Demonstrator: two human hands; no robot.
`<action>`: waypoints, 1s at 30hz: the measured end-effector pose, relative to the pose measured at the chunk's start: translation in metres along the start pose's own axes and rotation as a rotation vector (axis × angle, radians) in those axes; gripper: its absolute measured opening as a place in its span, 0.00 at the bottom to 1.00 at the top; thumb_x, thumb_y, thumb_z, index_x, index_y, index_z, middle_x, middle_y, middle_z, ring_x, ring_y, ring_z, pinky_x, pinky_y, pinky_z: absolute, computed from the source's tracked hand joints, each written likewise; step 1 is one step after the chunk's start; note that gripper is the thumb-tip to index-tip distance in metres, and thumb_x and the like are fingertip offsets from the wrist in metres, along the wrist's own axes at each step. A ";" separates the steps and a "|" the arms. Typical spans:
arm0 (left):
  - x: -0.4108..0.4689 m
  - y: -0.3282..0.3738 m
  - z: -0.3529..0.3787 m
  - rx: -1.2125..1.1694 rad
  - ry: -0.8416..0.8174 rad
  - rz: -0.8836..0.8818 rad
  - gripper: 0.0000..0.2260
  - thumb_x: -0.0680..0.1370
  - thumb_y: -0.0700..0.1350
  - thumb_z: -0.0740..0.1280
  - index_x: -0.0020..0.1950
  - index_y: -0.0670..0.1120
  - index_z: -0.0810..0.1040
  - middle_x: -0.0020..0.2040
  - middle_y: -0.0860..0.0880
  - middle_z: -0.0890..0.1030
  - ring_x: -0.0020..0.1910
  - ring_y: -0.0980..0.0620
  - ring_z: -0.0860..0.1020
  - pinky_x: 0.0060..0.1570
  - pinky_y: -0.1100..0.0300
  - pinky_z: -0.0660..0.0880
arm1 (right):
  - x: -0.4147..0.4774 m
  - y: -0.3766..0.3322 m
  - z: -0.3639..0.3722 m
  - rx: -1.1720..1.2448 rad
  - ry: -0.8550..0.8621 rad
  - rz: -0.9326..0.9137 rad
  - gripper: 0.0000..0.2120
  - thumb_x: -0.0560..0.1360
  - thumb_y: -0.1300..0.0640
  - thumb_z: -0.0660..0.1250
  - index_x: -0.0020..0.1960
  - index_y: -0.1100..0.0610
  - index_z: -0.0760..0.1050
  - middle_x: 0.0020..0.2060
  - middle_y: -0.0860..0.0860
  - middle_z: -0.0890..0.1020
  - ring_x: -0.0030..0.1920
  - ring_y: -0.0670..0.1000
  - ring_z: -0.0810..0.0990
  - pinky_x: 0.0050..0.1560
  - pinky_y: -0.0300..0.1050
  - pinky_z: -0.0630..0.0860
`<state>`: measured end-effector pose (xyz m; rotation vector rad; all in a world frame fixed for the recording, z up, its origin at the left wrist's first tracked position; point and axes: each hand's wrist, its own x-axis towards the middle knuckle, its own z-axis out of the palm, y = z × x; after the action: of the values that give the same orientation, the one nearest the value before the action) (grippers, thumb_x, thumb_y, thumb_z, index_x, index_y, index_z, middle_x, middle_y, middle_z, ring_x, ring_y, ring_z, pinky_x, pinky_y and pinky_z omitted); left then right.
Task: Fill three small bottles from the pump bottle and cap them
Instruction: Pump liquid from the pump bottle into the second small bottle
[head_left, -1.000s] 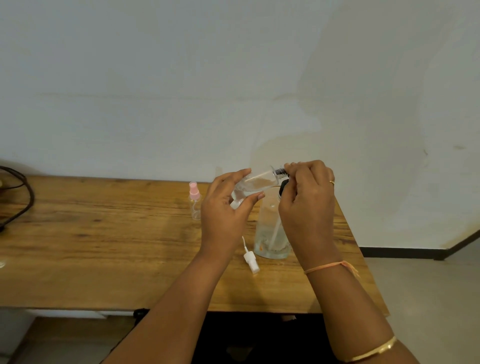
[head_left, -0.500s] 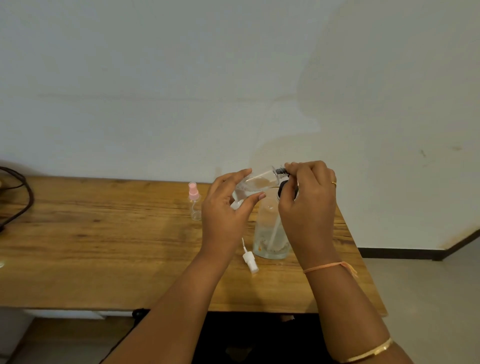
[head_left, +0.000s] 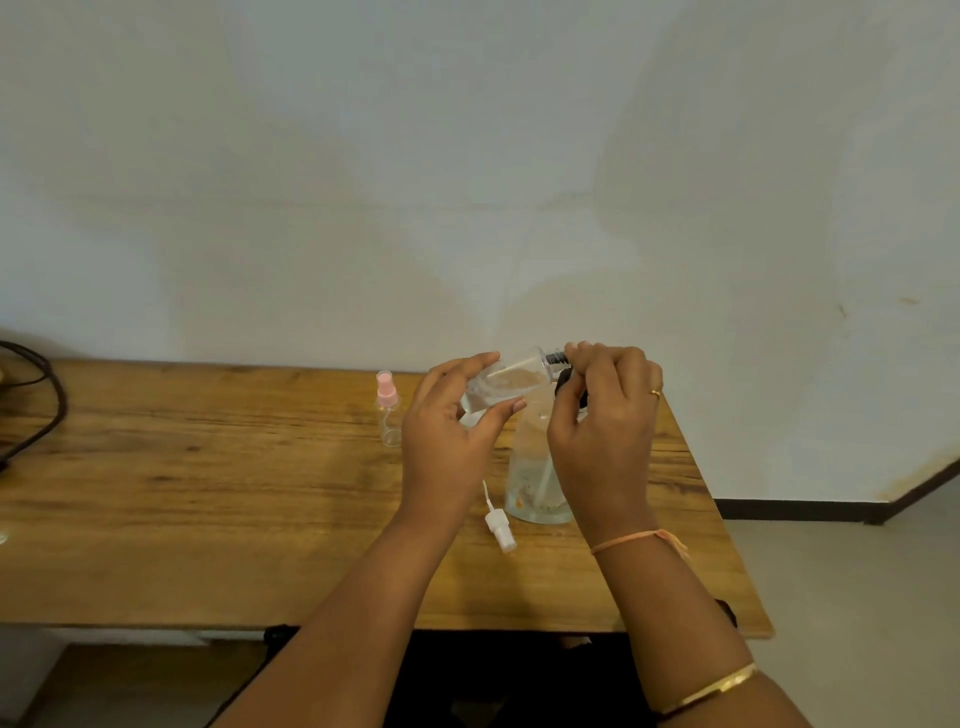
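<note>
My left hand (head_left: 452, 431) holds a small clear bottle (head_left: 511, 379) tilted on its side, its mouth against the black nozzle of the pump bottle (head_left: 535, 478). My right hand (head_left: 605, 415) curls over the pump bottle's black head (head_left: 563, 382), fingertips at the nozzle. The pump bottle stands on the wooden table (head_left: 208, 493), clear, with a little liquid at its bottom. A white spray cap (head_left: 500, 525) with its dip tube lies on the table in front of the hands. A small clear bottle with a pink cap (head_left: 388, 410) stands upright to the left.
A dark cable (head_left: 47, 405) loops over the table's far left. The white wall (head_left: 467, 182) rises right behind the table. The table's right edge (head_left: 727, 519) runs close beside my right arm, with floor beyond it.
</note>
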<state>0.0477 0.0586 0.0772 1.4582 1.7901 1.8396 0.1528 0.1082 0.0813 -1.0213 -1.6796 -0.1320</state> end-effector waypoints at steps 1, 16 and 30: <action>0.000 0.000 0.000 -0.009 0.000 0.003 0.19 0.68 0.43 0.76 0.56 0.54 0.77 0.51 0.58 0.75 0.38 0.53 0.71 0.46 0.81 0.65 | 0.000 -0.001 -0.001 0.008 0.004 0.002 0.10 0.71 0.70 0.63 0.50 0.64 0.78 0.43 0.57 0.76 0.47 0.52 0.70 0.43 0.35 0.65; 0.001 -0.006 -0.001 -0.044 -0.007 0.026 0.20 0.69 0.44 0.75 0.57 0.58 0.75 0.52 0.62 0.74 0.53 0.64 0.74 0.42 0.71 0.74 | -0.001 0.002 0.004 -0.017 0.000 -0.018 0.10 0.70 0.69 0.65 0.50 0.64 0.77 0.43 0.58 0.76 0.46 0.53 0.69 0.43 0.37 0.64; 0.002 -0.001 0.000 -0.058 -0.004 0.046 0.22 0.68 0.46 0.75 0.54 0.66 0.71 0.52 0.62 0.74 0.41 0.53 0.74 0.40 0.74 0.72 | 0.010 -0.006 -0.009 0.035 -0.031 0.047 0.10 0.69 0.69 0.65 0.48 0.63 0.78 0.43 0.56 0.77 0.45 0.51 0.70 0.44 0.39 0.65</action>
<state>0.0459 0.0603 0.0774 1.4930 1.7005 1.8923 0.1552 0.1048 0.0961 -1.0401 -1.6795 -0.0558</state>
